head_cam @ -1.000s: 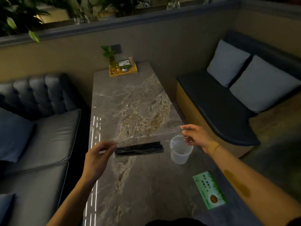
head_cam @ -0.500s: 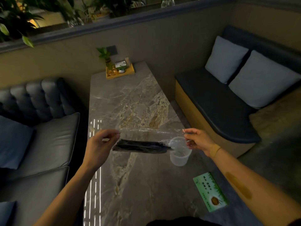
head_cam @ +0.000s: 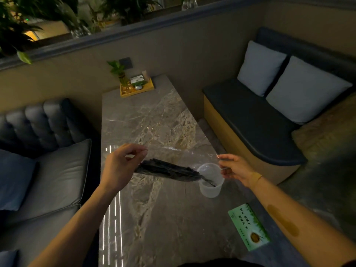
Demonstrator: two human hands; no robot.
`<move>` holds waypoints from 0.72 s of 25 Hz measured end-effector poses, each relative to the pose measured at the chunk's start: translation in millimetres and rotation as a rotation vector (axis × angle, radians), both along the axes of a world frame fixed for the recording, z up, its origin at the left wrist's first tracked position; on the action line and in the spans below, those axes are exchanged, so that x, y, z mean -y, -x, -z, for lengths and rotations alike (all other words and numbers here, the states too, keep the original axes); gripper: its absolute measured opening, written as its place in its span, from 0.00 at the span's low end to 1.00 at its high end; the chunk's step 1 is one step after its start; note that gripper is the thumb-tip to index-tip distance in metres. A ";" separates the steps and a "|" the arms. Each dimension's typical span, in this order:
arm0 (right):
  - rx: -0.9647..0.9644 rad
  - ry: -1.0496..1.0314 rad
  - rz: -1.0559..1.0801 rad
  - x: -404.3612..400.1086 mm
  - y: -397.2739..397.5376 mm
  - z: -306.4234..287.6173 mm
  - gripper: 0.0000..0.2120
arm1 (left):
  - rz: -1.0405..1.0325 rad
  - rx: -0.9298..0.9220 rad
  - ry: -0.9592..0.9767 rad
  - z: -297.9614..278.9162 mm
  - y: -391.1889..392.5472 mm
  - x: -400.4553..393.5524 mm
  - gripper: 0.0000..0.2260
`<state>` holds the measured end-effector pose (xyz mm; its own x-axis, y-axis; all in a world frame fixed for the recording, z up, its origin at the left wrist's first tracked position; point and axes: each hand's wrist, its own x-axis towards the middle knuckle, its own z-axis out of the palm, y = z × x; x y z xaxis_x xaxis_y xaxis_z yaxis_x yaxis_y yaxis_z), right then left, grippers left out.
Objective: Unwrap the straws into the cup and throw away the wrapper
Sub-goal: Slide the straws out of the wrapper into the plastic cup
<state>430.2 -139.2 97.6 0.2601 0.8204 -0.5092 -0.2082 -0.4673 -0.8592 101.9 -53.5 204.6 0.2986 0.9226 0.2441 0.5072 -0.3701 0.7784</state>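
- Dim seating nook with a long grey-brown marble worktop (head_cam: 154, 218) running away from the camera; a tufted grey sofa (head_cam: 44, 170) lines its left side and a dark bench seat (head_cam: 250, 128) with two pale cushions (head_cam: 285, 81) stands off its right side
- Left hand (head_cam: 120, 168) is raised over the worktop, thumb and forefinger pressed together on one end of a clear plastic wrapper (head_cam: 179, 151); its grip is a fine pinch, the other fingers curled loosely
- Right hand (head_cam: 236, 170) pinches the opposite end of the wrapper just beside the rim of a translucent plastic cup (head_cam: 210, 182); a yellow band sits on that wrist
- Wrapper is stretched between the two hands as a sagging sheet; a bundle of thin black straws (head_cam: 167, 169) lies in it, tilted down to the right; the lower tips reach over the cup's rim and at least one dark straw end shows inside the cup
- Cup stands upright on the worktop, near its right edge, below and touching or nearly touching the right hand's fingers; which, I cannot tell
- Green printed card (head_cam: 248, 227) lies flat near the right edge, nearer the camera than the cup and apart from it
- Small yellow wooden tray (head_cam: 148, 89) at the far end holds a leafy sprig in a glass and a small box, well apart from the hands; nothing lies between the hands and the cup
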 end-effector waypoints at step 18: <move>-0.105 0.016 0.096 5.3 -12.5 10.5 0.12 | 0.161 -0.091 -0.124 -50.5 -55.1 -15.6 0.06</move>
<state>442.7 -144.5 87.1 0.2816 0.7861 -0.5502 -0.3404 -0.4543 -0.8233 157.1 -37.9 255.2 0.4659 0.8258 0.3179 0.4996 -0.5420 0.6757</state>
